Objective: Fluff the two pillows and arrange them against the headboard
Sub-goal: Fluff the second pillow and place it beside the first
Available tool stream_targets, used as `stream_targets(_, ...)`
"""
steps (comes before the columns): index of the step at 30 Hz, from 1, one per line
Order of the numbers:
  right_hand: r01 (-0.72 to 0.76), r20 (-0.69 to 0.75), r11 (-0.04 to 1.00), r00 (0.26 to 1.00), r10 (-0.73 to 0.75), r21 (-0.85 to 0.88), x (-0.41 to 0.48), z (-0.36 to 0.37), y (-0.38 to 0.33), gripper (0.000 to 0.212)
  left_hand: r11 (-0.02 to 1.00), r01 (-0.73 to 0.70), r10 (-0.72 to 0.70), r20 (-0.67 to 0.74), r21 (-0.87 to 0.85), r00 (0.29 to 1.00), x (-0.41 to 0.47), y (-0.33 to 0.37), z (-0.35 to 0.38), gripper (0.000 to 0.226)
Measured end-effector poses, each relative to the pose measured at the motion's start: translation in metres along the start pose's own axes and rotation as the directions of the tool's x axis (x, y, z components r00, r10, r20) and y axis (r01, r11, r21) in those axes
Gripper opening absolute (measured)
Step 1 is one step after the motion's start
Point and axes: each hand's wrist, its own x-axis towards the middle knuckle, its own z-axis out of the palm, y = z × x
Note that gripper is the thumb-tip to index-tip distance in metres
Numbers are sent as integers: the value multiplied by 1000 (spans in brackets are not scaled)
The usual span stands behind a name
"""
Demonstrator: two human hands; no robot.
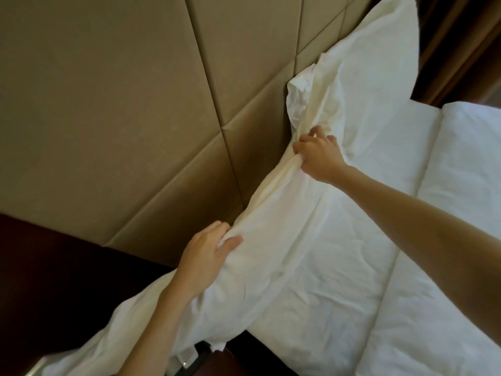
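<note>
Against the tan padded headboard (113,109) lies the near pillow (284,253) — the left hand (208,253) pinches its top edge, and the right hand (317,156) is fisted on bunched fabric farther along. Beyond stands the far pillow (379,77), beside the white bedding (447,240).

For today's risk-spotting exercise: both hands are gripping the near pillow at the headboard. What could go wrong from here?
1. The right hand bunches only the case of the near pillow, so pulling may shift fabric, not filling.
2. The far pillow leans against the headboard right beside it; tugging might topple it.
</note>
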Motion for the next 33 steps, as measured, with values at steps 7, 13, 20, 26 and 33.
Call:
stream_targets(7, -143, -261, 942, 938, 227, 305, 19, -47, -9, 25, 965, -142, 91, -224, -221, 970, 10, 28, -29, 39)
stream_targets(13, -193, -343, 947, 898, 276, 255, 51, -73, -6, 22, 910, -199, 104, -265, -363, 959, 31, 61, -43, 35)
stream_targets(20, -219, -176, 959, 952, 250, 179, 80, -38, -6, 27, 982, -95, 37, -325, -164, 945, 68, 22, -33, 39)
stream_targets(26, -114, -119, 922, 979, 168, 369, 100, -11, -13, 35, 952, -35, 202, -534, 305, 821, 89, 1, -45, 34)
stream_targets(33, -211, -132, 798, 931, 340, 565, 97, 18, -3, 76, 781, 17, 418, -542, 625, 729, 96, 12, -52, 31)
